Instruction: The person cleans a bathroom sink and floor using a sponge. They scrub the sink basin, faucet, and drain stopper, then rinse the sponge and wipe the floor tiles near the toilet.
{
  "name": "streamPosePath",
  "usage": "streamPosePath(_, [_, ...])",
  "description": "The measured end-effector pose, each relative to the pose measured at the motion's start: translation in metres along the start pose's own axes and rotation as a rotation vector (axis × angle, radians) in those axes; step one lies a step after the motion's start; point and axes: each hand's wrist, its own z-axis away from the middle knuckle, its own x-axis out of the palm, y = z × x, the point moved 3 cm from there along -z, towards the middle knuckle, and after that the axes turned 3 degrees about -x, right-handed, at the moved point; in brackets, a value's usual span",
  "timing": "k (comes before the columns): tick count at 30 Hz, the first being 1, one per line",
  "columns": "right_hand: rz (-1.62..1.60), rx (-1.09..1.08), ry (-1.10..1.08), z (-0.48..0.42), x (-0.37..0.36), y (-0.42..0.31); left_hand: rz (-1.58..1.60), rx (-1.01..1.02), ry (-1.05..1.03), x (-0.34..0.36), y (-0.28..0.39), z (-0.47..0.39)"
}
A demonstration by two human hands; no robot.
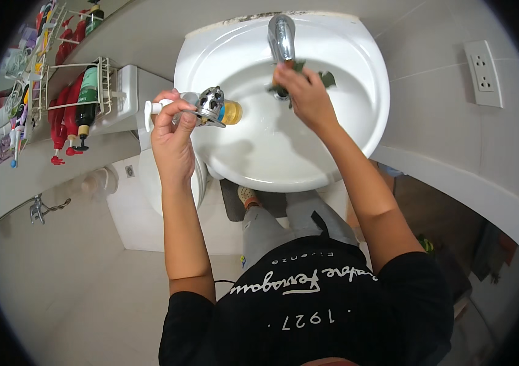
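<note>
My left hand [175,118] holds up a chrome metal fitting [211,104] with round holes, like a holder or drain basket, over the left rim of the white ceramic washbasin [287,151]. Behind that hand is a pump bottle, its white pump head [151,109] at the wrist side and amber liquid [232,112] at the other end; whether the fingers touch it is unclear. Under the chrome faucet [282,39], my right hand [302,94] has its fingers around a dark green, leaf-like item [327,79] with an orange part, blurred and partly hidden.
A wire rack [104,87] with red and green pump bottles [87,98] hangs at the left, above a white toilet [149,178]. A wall socket [484,73] is at the right. A dark mat [232,199] lies under the basin.
</note>
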Motion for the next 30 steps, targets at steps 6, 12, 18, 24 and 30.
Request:
streamPosePath(6, [-0.239, 0.166, 0.199, -0.003, -0.052, 0.022, -0.058, -0.007, 0.003, 0.019, -0.006, -0.021])
streamPosePath(12, [-0.257, 0.166, -0.026, -0.131, -0.031, 0.075, -0.317, 0.033, -0.059, 0.048, -0.016, -0.068])
streamPosePath(18, [-0.061, -0.035, -0.029, -0.105, -0.017, 0.044, -0.383, 0.047, -0.064, 0.051, -0.043, -0.129])
streamPosePath(24, [-0.298, 0.062, 0.002, -0.049, -0.043, 0.013, -0.479, 0.07, -0.06, 0.053, -0.062, -0.158])
streamPosePath(30, [-0.583, 0.377, 0.064, 0.004, -0.042, 0.036, -0.51, 0.076, -0.015, 0.061, -0.07, -0.15])
